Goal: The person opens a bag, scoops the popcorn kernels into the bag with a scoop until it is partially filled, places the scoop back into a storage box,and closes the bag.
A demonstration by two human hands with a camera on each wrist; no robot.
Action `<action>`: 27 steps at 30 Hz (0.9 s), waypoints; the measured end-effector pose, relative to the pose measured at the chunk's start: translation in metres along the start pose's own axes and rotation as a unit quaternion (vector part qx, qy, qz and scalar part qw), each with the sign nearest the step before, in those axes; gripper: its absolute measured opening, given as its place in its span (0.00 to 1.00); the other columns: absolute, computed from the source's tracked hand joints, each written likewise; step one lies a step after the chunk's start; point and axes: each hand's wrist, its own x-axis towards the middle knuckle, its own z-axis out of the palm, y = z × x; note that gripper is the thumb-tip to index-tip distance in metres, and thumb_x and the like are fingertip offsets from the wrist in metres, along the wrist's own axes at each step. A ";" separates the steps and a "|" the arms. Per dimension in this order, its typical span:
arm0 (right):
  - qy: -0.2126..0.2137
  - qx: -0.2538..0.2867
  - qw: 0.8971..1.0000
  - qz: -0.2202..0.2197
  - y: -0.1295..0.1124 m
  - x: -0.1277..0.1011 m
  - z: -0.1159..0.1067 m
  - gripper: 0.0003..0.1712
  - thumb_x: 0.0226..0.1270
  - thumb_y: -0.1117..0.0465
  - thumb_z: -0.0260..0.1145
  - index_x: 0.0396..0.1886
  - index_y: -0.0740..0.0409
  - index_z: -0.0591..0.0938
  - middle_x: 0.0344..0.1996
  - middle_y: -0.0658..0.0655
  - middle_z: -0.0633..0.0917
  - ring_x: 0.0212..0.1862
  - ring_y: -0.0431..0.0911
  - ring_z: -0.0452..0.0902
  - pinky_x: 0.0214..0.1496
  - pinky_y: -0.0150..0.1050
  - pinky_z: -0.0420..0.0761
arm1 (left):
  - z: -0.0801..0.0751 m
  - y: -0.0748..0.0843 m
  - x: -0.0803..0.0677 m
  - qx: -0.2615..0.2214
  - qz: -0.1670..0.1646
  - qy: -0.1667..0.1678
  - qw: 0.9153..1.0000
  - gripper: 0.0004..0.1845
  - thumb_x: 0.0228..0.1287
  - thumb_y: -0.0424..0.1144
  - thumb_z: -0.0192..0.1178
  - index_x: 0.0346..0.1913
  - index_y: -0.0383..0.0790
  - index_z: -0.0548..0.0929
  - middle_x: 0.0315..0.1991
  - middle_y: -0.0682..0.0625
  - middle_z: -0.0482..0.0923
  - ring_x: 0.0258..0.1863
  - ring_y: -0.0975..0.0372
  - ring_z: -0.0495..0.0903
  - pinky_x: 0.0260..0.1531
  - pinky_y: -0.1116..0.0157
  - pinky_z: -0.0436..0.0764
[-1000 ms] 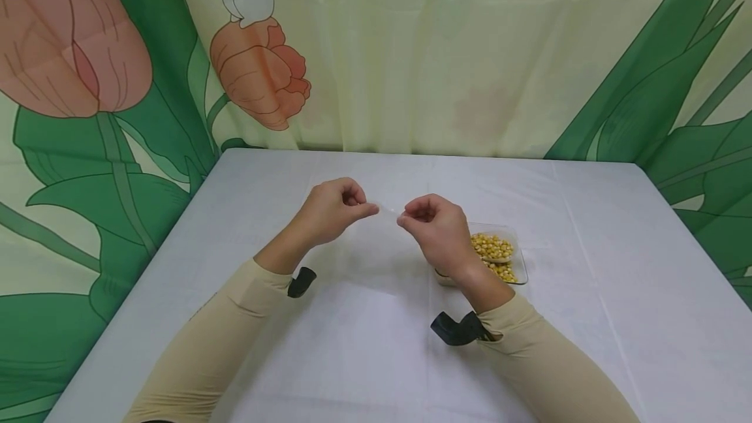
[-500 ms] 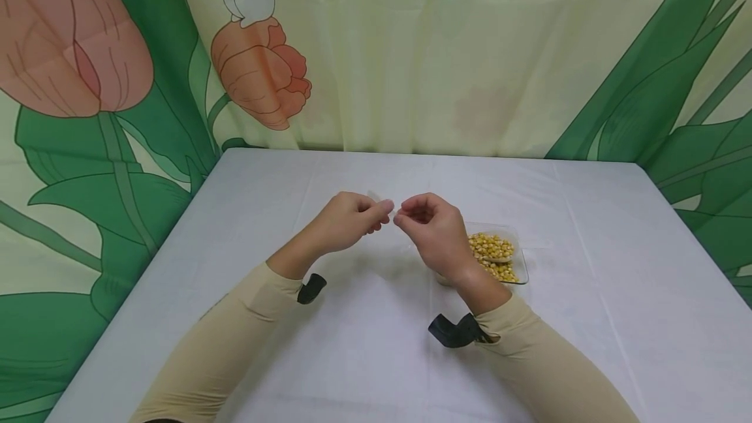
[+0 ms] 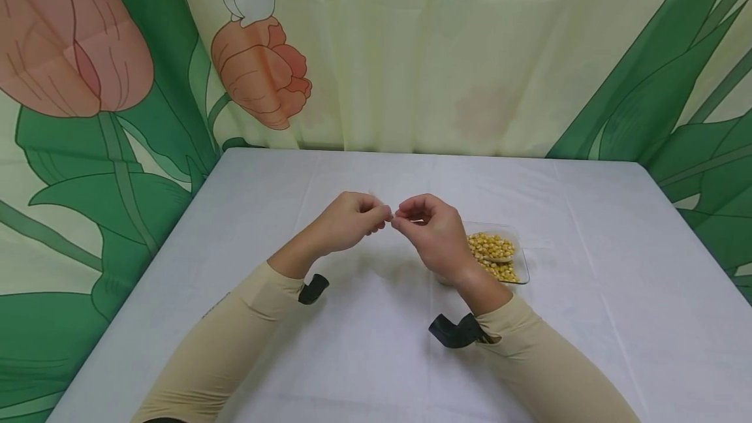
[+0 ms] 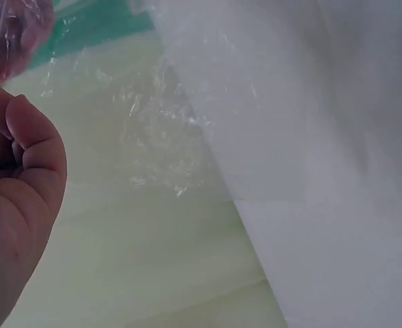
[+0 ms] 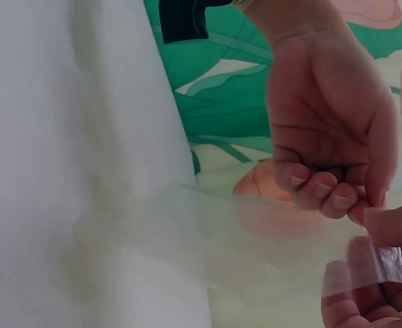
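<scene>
Both the left hand (image 3: 351, 219) and right hand (image 3: 431, 230) pinch one clear plastic bag (image 5: 255, 239) between them, mid counter (image 3: 587, 318)

corn tray (image 3: 519, 254) on white table (image 3: 587, 318), floral curtain (image 3: 411, 51).

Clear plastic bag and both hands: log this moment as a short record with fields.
held item: clear plastic bag, thin, see-through, hanging below the fingertips
left hand: pinches the bag's top edge
right hand: pinches the same edge, fingertips almost meeting the left's
height: both hands raised above the white table
nearby: clear tray of yellow corn kernels, on the table beside the right wrist
backdrop: curtain with flower print
</scene>
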 end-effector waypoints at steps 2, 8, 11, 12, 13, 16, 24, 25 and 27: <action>-0.009 0.001 1.000 -0.001 -0.001 0.000 -0.001 0.11 0.63 0.69 0.71 0.43 0.67 0.81 0.39 0.60 0.85 0.44 0.50 0.82 0.46 0.35 0.83 | -0.001 0.000 0.000 -0.001 0.005 -0.006 1.000 0.14 0.71 0.41 0.54 0.32 0.40 0.86 0.33 0.46 0.81 0.34 0.57 0.78 0.34 0.63 0.76; -0.044 0.031 0.998 0.021 -0.003 0.001 -0.006 0.14 0.65 0.66 0.71 0.47 0.69 0.81 0.40 0.60 0.86 0.42 0.50 0.84 0.44 0.36 0.83 | -0.003 0.000 -0.001 0.009 0.009 -0.023 1.000 0.13 0.74 0.42 0.55 0.33 0.40 0.85 0.30 0.50 0.79 0.35 0.57 0.76 0.35 0.63 0.75; -0.051 0.041 0.997 0.033 -0.002 0.002 -0.007 0.14 0.68 0.64 0.70 0.47 0.69 0.81 0.39 0.60 0.86 0.40 0.49 0.83 0.43 0.36 0.82 | -0.003 0.000 -0.001 0.013 0.014 -0.031 0.999 0.13 0.75 0.42 0.56 0.34 0.41 0.85 0.32 0.49 0.79 0.37 0.57 0.76 0.35 0.62 0.75; -0.052 0.041 0.997 0.035 -0.002 0.002 -0.007 0.14 0.68 0.64 0.69 0.47 0.69 0.82 0.39 0.60 0.86 0.39 0.50 0.83 0.43 0.36 0.82 | -0.003 0.000 -0.001 0.016 0.016 -0.033 0.999 0.13 0.75 0.42 0.56 0.35 0.41 0.85 0.32 0.48 0.79 0.37 0.57 0.76 0.36 0.62 0.76; -0.053 0.041 0.997 0.037 -0.002 0.002 -0.008 0.14 0.68 0.64 0.69 0.47 0.69 0.82 0.39 0.60 0.86 0.40 0.51 0.83 0.43 0.36 0.82 | -0.003 0.000 -0.001 0.016 0.017 -0.036 0.999 0.12 0.75 0.42 0.56 0.36 0.41 0.86 0.33 0.48 0.80 0.38 0.57 0.76 0.37 0.61 0.76; -0.052 0.030 0.998 0.036 -0.002 0.003 -0.008 0.12 0.69 0.64 0.68 0.46 0.69 0.82 0.38 0.60 0.86 0.41 0.57 0.82 0.43 0.38 0.83 | -0.004 0.000 -0.001 0.020 0.018 -0.040 0.999 0.12 0.75 0.42 0.57 0.36 0.42 0.86 0.35 0.49 0.81 0.39 0.56 0.77 0.38 0.61 0.78; -0.033 0.004 0.999 0.025 0.000 0.003 -0.006 0.09 0.68 0.68 0.65 0.44 0.70 0.82 0.34 0.59 0.84 0.35 0.50 0.80 0.35 0.33 0.80 | -0.001 0.002 -0.003 0.051 0.024 -0.028 0.998 0.11 0.70 0.39 0.55 0.31 0.43 0.84 0.32 0.50 0.80 0.33 0.59 0.74 0.32 0.64 0.74; -0.032 0.001 0.999 0.022 0.000 0.003 -0.006 0.09 0.68 0.68 0.65 0.44 0.70 0.82 0.34 0.59 0.84 0.35 0.49 0.79 0.34 0.33 0.79 | 0.000 0.002 -0.002 0.056 0.022 -0.027 0.998 0.11 0.70 0.40 0.55 0.30 0.44 0.84 0.32 0.50 0.80 0.33 0.59 0.74 0.31 0.64 0.74; -0.031 -0.004 0.999 0.017 0.000 0.003 -0.005 0.08 0.67 0.68 0.65 0.43 0.69 0.82 0.34 0.59 0.84 0.35 0.48 0.79 0.34 0.32 0.79 | 0.002 0.003 -0.002 0.065 0.019 -0.028 0.997 0.13 0.70 0.42 0.56 0.29 0.44 0.84 0.31 0.52 0.79 0.32 0.60 0.73 0.30 0.64 0.73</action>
